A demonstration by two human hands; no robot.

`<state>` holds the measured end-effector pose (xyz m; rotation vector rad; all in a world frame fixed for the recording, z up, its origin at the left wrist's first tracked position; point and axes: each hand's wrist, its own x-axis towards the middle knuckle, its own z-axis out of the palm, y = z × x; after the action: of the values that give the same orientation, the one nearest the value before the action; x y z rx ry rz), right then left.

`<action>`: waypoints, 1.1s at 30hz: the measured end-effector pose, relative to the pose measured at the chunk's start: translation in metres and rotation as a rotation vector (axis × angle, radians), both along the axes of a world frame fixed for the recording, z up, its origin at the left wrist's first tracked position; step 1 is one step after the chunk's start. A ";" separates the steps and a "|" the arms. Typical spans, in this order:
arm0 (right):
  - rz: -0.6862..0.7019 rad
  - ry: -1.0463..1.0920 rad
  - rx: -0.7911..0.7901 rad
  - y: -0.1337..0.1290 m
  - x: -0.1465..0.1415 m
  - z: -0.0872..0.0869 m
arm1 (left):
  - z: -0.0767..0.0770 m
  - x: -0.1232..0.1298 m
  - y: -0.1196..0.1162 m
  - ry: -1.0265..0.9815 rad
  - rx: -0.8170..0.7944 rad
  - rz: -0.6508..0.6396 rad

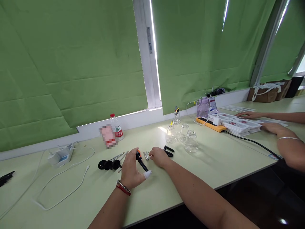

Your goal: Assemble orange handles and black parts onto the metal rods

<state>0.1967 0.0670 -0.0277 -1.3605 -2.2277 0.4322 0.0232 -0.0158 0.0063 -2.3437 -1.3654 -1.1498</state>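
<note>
My left hand, its thumb tip wrapped in white, is closed round a slim black pen-like stick. A small orange piece shows beside its fingers. My right hand rests low over the table with its fingers curled together; whatever they may pinch is hidden. Short silver metal rods lie just left of those fingers. Beyond the right hand are black pen-like pieces. Left of my left hand lie several thin metal rods with round black ends.
Several clear glass jars stand behind my right hand, some holding coloured items. A red-capped bottle is at the back. An orange power strip and paper stacks lie rightward, near another person's hands. White cables trail at left.
</note>
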 end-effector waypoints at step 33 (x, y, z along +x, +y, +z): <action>0.121 0.632 -0.222 -0.016 0.001 0.019 | -0.001 0.000 0.000 0.000 -0.152 -0.036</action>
<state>0.1977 0.0506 -0.0090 -1.0004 -1.7687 1.0203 0.0235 -0.0163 0.0057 -2.4815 -1.4654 -1.0908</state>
